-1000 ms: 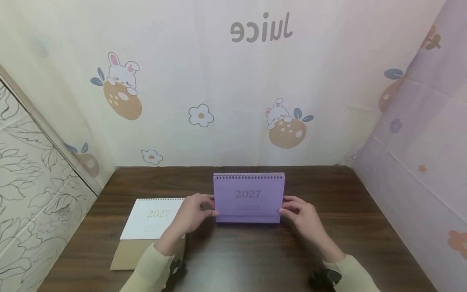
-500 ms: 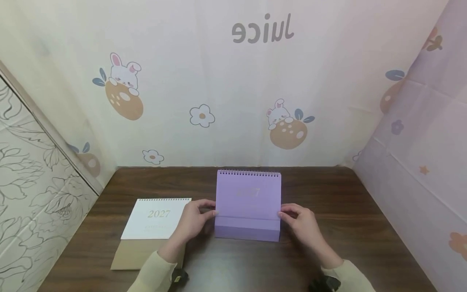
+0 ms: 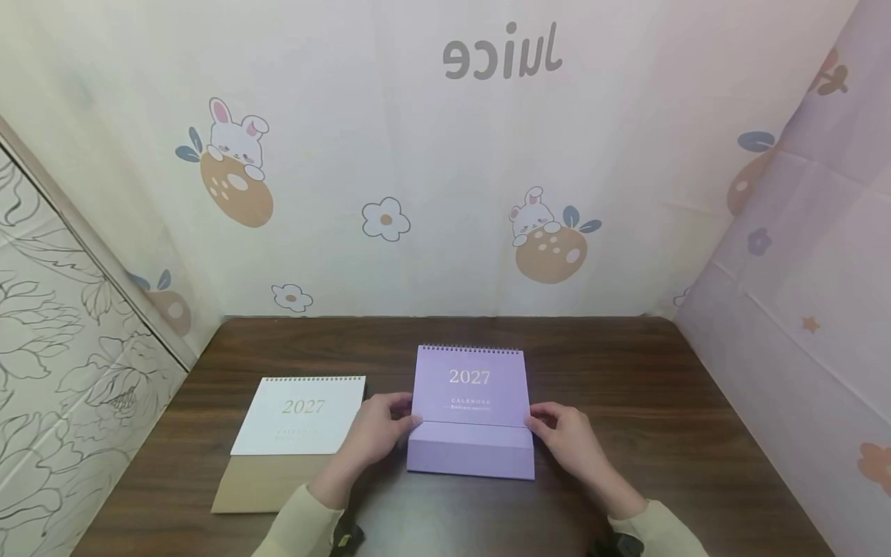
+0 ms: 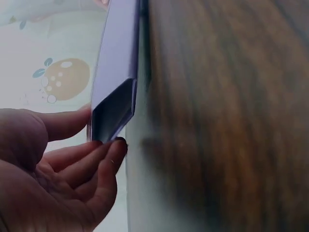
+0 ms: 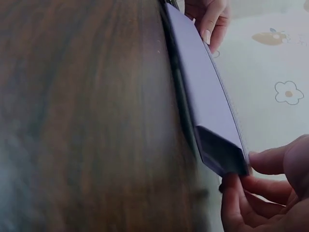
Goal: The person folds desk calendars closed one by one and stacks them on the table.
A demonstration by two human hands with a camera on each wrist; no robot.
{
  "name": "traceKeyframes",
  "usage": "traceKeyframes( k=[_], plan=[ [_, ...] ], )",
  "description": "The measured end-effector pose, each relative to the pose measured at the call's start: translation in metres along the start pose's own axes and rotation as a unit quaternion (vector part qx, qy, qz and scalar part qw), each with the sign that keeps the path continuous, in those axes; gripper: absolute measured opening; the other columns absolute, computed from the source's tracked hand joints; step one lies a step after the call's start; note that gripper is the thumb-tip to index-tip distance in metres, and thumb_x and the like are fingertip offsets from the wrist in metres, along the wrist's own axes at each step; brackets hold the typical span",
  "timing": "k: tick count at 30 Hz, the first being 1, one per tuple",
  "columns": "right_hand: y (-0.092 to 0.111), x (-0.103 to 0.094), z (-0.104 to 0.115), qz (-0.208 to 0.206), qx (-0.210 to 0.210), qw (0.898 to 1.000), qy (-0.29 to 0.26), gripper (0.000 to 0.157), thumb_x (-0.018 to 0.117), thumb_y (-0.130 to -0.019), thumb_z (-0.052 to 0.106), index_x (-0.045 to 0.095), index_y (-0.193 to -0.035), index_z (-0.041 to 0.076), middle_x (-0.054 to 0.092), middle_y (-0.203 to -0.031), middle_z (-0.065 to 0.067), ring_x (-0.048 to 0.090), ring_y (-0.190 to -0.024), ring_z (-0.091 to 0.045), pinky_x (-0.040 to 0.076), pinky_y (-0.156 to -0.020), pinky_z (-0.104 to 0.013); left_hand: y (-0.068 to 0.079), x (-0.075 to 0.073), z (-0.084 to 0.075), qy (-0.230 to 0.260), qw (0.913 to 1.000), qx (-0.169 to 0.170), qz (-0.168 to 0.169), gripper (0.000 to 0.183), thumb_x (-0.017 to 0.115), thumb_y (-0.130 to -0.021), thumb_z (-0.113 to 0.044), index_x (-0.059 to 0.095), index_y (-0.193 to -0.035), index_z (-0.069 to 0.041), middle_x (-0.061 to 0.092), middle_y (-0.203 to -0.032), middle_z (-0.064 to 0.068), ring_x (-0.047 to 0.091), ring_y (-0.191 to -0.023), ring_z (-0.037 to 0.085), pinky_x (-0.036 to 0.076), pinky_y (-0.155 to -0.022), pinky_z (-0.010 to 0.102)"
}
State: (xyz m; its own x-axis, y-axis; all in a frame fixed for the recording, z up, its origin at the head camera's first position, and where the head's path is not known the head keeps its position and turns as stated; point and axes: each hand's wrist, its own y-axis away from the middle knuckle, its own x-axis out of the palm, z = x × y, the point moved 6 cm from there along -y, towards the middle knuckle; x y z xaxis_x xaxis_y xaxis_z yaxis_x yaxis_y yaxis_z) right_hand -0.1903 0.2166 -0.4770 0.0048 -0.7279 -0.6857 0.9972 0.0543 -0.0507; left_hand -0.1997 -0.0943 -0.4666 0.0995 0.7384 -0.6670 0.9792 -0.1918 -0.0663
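A purple spiral-bound desk calendar (image 3: 471, 398) marked 2027 leans back at the middle of the table, its folded base turned toward me. My left hand (image 3: 379, 427) pinches its left edge between thumb and fingers, just above the fold. On the opposite edge, my right hand (image 3: 567, 435) pinches it the same way. Both wrist views look into the hollow triangular end of the purple calendar (image 4: 116, 53). Whether its underside touches the table cannot be told. A white 2027 desk calendar (image 3: 299, 414) with a tan base lies flat beside my left hand, partly covered by it.
The dark wood table (image 3: 661, 433) ends at the back against a pale curtain (image 3: 452, 155) printed with rabbits and flowers. A light purple curtain (image 3: 786, 309) closes the right side. On the left hangs a panel (image 3: 63, 371) with line-drawn flowers.
The purple calendar has tipped backward from nearly upright and come nearer to me, showing more of its base. Both hands have moved down with it, keeping their hold. The white calendar stays in place.
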Motion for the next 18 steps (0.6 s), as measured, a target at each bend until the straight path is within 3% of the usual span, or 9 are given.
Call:
traceKeyframes(
  k=[7,15,18],
  plan=[
    [0.0017,0.0042,0.0017,0.014,0.004,1.0,0.016,0.028,0.076,-0.088,0.012,0.071,-0.111,-0.003,0.072,-0.098,-0.01,0.066,-0.088,-0.022,0.055,-0.079,-0.044,0.0022,0.0017,-0.0008,-0.05,0.9987,-0.007,0.009,0.039,0.076,-0.087,-0.027,0.072,-0.118,-0.003,0.071,-0.114,0.014,0.065,-0.11,0.033,0.05,-0.091,0.051],
    [-0.0005,0.0029,0.0034,0.021,-0.014,0.999,0.043,0.019,0.076,-0.089,0.014,0.074,-0.104,0.003,0.068,-0.111,-0.011,0.064,-0.1,-0.028,0.052,-0.088,-0.05,0.0021,0.0014,-0.0044,-0.07,0.997,-0.015,0.029,0.028,0.077,-0.087,-0.022,0.074,-0.107,-0.003,0.071,-0.094,0.006,0.066,-0.088,0.022,0.053,-0.078,0.043],
    [-0.0003,0.0023,0.0035,0.026,-0.018,0.999,0.042,0.018,0.076,-0.089,0.014,0.075,-0.103,0.003,0.068,-0.111,-0.011,0.065,-0.1,-0.028,0.052,-0.088,-0.05,0.0023,0.0005,-0.0039,-0.069,0.9968,-0.023,0.033,0.029,0.077,-0.087,-0.024,0.073,-0.107,-0.004,0.071,-0.093,0.004,0.066,-0.087,0.021,0.052,-0.078,0.042]
  ],
)
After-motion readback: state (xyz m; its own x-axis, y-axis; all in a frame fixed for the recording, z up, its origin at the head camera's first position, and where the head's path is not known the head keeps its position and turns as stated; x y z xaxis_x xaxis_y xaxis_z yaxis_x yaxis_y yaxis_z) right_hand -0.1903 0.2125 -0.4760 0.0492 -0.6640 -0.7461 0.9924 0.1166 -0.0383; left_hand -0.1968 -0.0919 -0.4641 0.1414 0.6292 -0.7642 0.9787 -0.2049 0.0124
